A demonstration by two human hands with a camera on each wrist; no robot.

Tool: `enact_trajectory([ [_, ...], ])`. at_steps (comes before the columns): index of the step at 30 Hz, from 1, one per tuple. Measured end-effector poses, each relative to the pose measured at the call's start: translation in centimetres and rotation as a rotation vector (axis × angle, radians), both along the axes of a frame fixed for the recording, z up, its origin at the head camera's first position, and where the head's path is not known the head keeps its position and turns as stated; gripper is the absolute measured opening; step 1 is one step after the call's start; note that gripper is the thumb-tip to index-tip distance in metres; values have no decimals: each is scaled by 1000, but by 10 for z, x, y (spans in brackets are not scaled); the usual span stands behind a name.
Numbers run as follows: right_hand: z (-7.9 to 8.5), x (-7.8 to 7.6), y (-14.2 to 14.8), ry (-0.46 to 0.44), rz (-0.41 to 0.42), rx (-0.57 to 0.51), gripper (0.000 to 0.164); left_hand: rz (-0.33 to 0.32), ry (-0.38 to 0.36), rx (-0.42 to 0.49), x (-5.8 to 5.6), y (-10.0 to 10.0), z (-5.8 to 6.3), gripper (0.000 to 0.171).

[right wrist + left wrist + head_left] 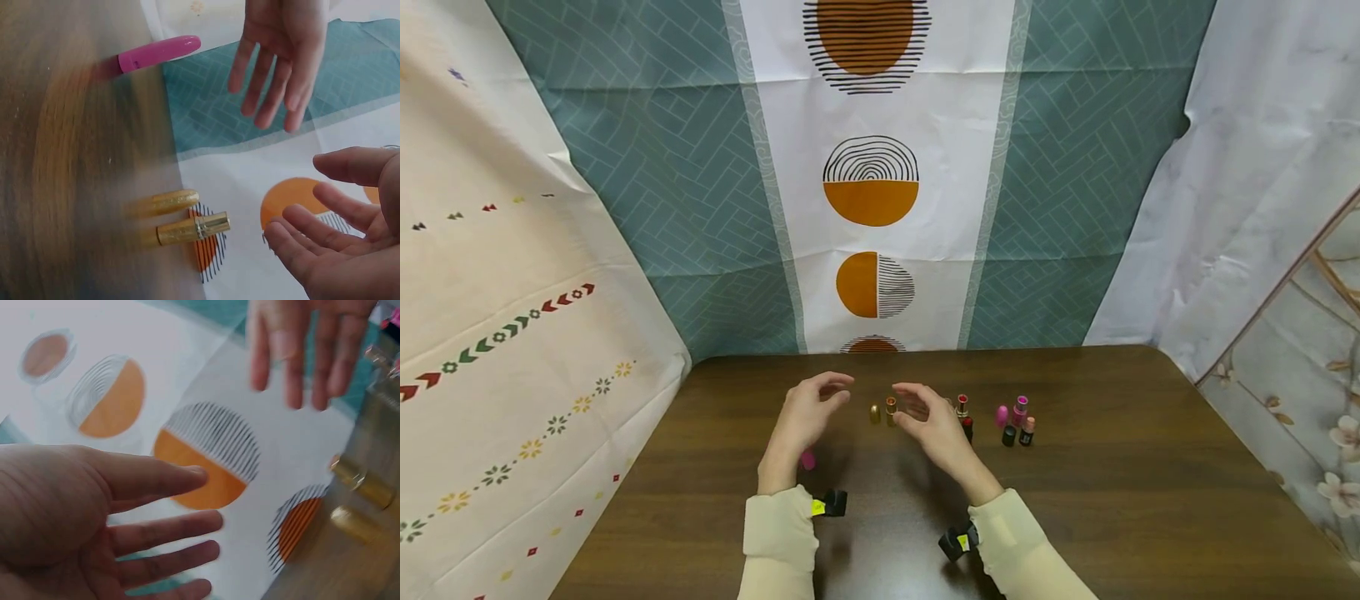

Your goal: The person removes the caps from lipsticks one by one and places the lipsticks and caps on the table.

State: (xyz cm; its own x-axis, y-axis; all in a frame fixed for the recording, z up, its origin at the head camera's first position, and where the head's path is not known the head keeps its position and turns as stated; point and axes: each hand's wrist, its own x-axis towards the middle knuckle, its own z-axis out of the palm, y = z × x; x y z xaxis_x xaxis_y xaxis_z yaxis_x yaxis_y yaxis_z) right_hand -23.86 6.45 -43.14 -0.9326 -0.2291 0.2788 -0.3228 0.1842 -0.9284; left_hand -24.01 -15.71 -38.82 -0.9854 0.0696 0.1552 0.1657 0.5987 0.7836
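Observation:
Both hands hover over the table with nothing in them. My left hand [808,417] is at the left, fingers loosely bent and thumb apart, above a pink tube [807,459]. Facing it, my right hand [934,421] has spread, relaxed fingers. Between the two hands, farther back, stand a gold lipstick tube [891,411] and a gold cap [875,413] side by side; both also show in the right wrist view, the tube [194,229] beside the rounded cap [165,203]. Just past the right hand is a lipstick with a red top [962,406], and a dark red piece [967,429] partly behind the wrist.
Farther right cluster a pink lipstick [1020,411], a pink cap [1002,416], a black cap [1009,435] and a black lipstick with a peach tip [1027,431]. The brown wooden table [1112,500] ends against a patterned curtain [880,117].

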Motion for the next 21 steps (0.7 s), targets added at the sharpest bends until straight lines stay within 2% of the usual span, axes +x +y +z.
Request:
enact_trajectory([
  [5, -4, 0, -5, -25, 51, 8, 42, -41, -67, -78, 10, -22, 7, 25],
  [10, -9, 2, -8, -25, 88, 17, 42, -81, -129, -110, 17, -37, 9, 23],
  [21, -14, 3, -12, -50, 203, 48, 49, -135, -222, -156, 19, -52, 2, 32],
])
